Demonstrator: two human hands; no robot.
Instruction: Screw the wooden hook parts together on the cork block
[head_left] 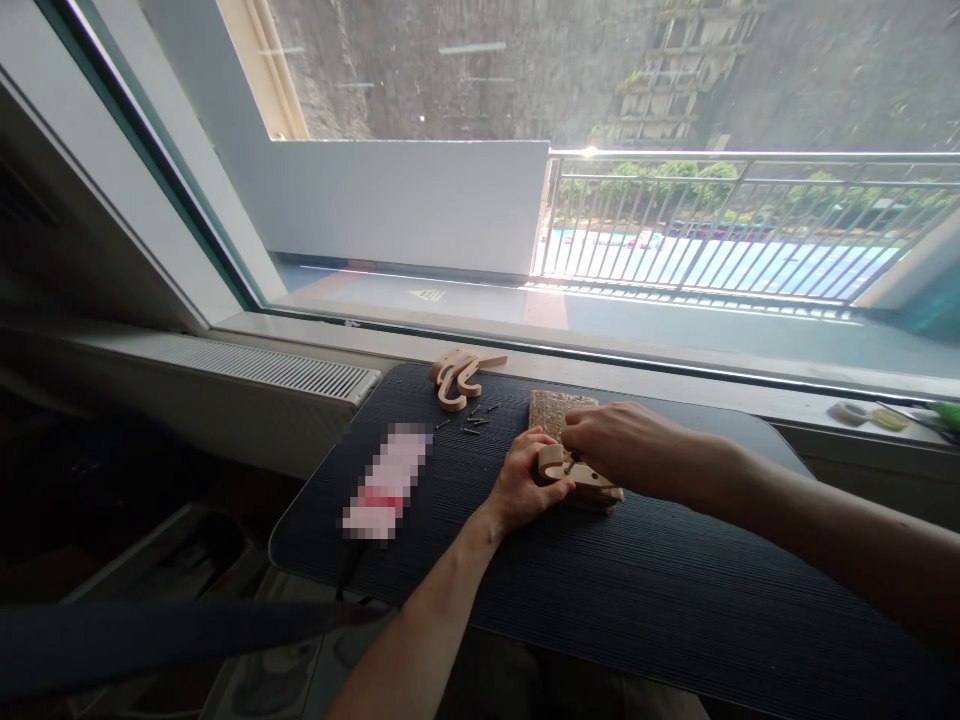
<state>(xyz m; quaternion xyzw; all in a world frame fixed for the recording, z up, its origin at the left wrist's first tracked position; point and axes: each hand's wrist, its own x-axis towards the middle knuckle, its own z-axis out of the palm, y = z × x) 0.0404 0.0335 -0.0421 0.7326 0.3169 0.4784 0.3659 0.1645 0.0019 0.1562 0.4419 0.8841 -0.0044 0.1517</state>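
Observation:
A pale wooden hook (552, 460) lies on a rough particleboard block (541, 408) on the dark table. My left hand (521, 482) is closed around the hook's curled end and the block's near side, thumb along the hook. Above it my right hand (611, 440) is closed in a fist on what looks like a screwdriver (575, 456); only its dark lower part shows, pointing down at the hook. A dark hole (595, 476) shows farther along the hook's flat part. Where the tool meets the wood is too small to make out.
More wooden hooks (454, 380) are piled at the table's back left, with several loose screws (471, 420) beside them. A blurred pink and white item (388, 485) lies on the left of the dark table (465, 510). A tape roll (850, 412) sits on the right windowsill.

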